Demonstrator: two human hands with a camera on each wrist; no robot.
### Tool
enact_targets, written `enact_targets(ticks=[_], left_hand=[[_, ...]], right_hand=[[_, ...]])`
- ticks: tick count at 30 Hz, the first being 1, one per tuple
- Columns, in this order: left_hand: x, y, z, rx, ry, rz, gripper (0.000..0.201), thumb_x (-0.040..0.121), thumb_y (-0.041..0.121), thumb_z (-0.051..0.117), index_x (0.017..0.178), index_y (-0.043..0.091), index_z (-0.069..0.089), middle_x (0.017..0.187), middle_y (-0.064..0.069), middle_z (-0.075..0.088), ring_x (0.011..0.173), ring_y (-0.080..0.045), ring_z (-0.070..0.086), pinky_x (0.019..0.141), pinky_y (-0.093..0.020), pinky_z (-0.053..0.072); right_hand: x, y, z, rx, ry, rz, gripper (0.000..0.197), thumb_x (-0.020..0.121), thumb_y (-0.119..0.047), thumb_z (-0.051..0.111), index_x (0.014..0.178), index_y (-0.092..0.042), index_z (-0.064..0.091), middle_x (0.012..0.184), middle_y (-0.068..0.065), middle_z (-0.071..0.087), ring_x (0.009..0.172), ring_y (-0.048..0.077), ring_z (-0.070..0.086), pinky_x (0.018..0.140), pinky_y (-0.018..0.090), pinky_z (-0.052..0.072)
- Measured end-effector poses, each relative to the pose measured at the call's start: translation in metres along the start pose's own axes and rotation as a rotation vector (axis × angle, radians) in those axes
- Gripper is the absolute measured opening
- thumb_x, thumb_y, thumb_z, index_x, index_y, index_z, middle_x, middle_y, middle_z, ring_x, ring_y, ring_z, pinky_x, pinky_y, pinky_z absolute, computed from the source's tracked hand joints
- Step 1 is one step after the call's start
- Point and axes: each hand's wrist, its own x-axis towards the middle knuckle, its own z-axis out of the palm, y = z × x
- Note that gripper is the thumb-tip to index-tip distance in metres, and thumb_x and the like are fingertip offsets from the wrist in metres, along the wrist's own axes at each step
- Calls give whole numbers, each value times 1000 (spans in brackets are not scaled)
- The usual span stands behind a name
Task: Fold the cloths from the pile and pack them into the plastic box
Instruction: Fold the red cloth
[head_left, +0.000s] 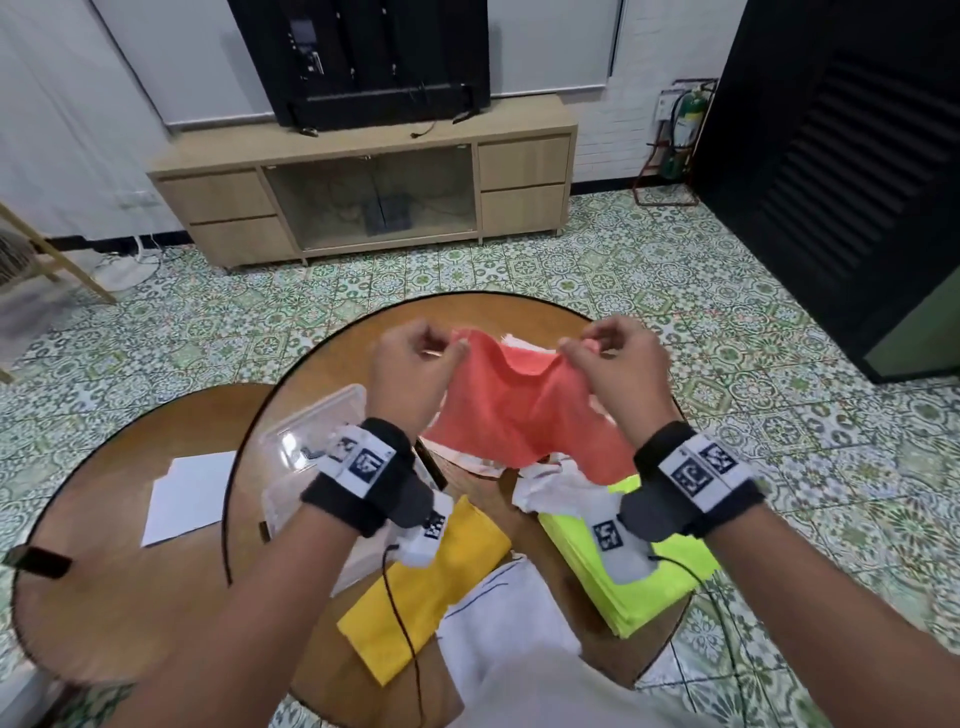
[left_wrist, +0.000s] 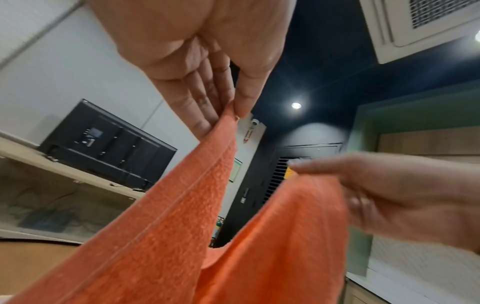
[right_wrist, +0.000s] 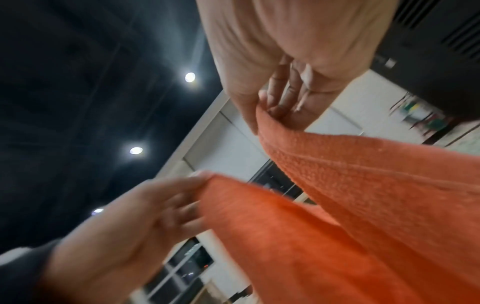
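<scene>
Here both hands (head_left: 415, 364) (head_left: 615, 358) pinch the orange cloth (head_left: 519, 415) above the table, plastic box (head_left: 311, 441) contents unclear

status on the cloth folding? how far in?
Done: yellow cloth and neon green stack lie folded on the table. In hand: left hand and right hand pinch the orange cloth unfolded. Left: crumpled white cloth; plastic box looks unpacked.

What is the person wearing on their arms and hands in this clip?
Both forearms are bare, with no gloves. The left hand and right hand each have a dark wristband carrying white blocks printed with black square markers. A thin black cable hangs from under each wrist.
</scene>
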Motion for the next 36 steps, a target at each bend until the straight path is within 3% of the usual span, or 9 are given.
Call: enact_targets(ticks=[3, 6, 10, 17, 21, 26, 30, 33, 36], left_hand=[[-11, 7, 19, -32, -30, 36, 15, 82, 19, 75, 70, 21, 66, 70, 5, 69, 69, -15, 69, 67, -45, 60], [-16, 5, 25, -68, -10, 28, 14, 81, 26, 76, 71, 22, 68, 70, 6, 70, 68, -12, 69, 66, -45, 59], [-20, 1, 23, -145, -24, -25, 21, 81, 18, 76, 66, 27, 64, 69, 4, 71, 68, -16, 71, 67, -49, 59], [-33, 1, 25, -50, -25, 176, 1, 82, 13, 74, 81, 13, 74, 77, 6, 73, 74, -4, 70, 73, -34, 59], [-41, -5, 27, 83, -57, 379, 11, 80, 21, 74, 87, 12, 73, 82, 5, 74, 76, -4, 70, 69, -31, 59], [-38, -14, 20, 69, -57, 339, 11, 78, 16, 77, 86, 12, 72, 78, 4, 73, 72, -9, 71, 68, -34, 59], [-32, -7, 9, -60, -163, 271, 7, 79, 13, 76, 82, 11, 69, 76, 2, 71, 71, -16, 68, 67, -37, 58], [-27, -3, 2, -110, -221, 192, 11, 78, 12, 76, 81, 16, 66, 79, -1, 69, 75, -21, 67, 68, -44, 58], [-24, -2, -7, -114, -222, 178, 14, 78, 5, 76, 80, 14, 65, 79, -3, 69, 75, -20, 66, 68, -46, 59]], right_hand=[[-13, -13, 25, 73, -88, -13, 15, 77, -18, 81, 78, -21, 67, 76, -7, 68, 68, 3, 62, 62, 17, 53], [-16, -18, 33, 87, -115, -11, 10, 75, -24, 82, 79, -19, 73, 75, -6, 72, 70, 6, 67, 66, 20, 55], [-22, -19, 31, 191, -165, 70, 5, 78, -21, 80, 80, -19, 76, 76, 1, 75, 77, 17, 73, 71, 35, 61], [-33, -29, 27, 369, -238, 192, 7, 87, -1, 69, 89, -3, 75, 82, 16, 75, 77, 20, 75, 72, 27, 60], [-34, -26, 29, 333, -207, 170, 13, 86, -2, 69, 80, -12, 76, 77, 12, 75, 75, 21, 74, 71, 30, 61], [-28, -17, 21, 330, -397, 166, 16, 88, -6, 65, 86, -17, 76, 80, 10, 76, 79, 21, 74, 81, 34, 58], [-5, 3, 7, 125, -407, -47, 14, 90, -13, 66, 88, -24, 75, 86, -1, 74, 82, 7, 66, 83, 29, 52], [-8, 10, 6, 332, -629, -94, 17, 99, -8, 52, 99, -16, 68, 95, 2, 66, 92, 14, 62, 85, 30, 53], [-25, 19, 8, 343, -804, -80, 16, 101, -12, 48, 102, -10, 64, 90, 2, 65, 85, 15, 62, 77, 24, 51]])
